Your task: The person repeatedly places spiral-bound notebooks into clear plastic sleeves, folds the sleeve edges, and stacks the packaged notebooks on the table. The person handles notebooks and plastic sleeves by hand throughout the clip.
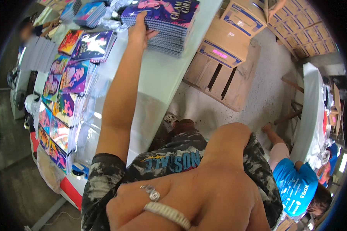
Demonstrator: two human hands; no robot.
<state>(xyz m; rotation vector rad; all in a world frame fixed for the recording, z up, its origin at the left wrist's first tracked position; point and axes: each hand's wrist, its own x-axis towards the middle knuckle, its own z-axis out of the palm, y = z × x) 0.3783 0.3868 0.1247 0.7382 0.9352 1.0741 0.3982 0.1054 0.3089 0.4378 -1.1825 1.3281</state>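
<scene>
At the top of the view a thick stack of spiral notebooks with dark purple illustrated covers lies on the pale table. My left hand is at the stack's left side, thumb over the top cover and fingers curled against the spiral edge. Very close to the camera is the back of my right hand, with a ring and a pale band on it. Its fingers bend away out of sight, so whether it holds anything is hidden.
Rows of colourful notebooks line the table's left part. Cardboard boxes sit on a wooden pallet to the right. A person in a blue shirt is beside another table. More boxes are stacked behind.
</scene>
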